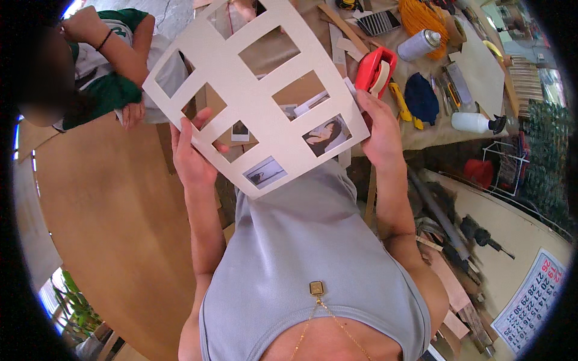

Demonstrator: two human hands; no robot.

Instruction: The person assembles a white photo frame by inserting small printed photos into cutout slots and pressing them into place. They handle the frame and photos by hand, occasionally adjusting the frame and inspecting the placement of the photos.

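Both my hands hold up a large white mat board [283, 137] with several rectangular windows cut through it. My left hand [197, 153] grips its left edge, with fingertips showing through two of the windows. At the lower right edge my right hand [380, 123] has hold of the board, its fingers partly hidden behind it. Two windows are filled with pictures: a photo of a dark-haired person [327, 136] and a smaller bluish photo [265, 172]. Through other openings I see the brown worktable and a small photo [240, 130] lying on it.
On the table to the right are a red tape dispenser [376, 71], a yellow cutter [400, 102], a dark blue cloth [421, 98], a spray can [419, 45], orange yarn [421, 21] and a white spray bottle [475, 123]. Another person [114, 66] rests their arms at the far left.
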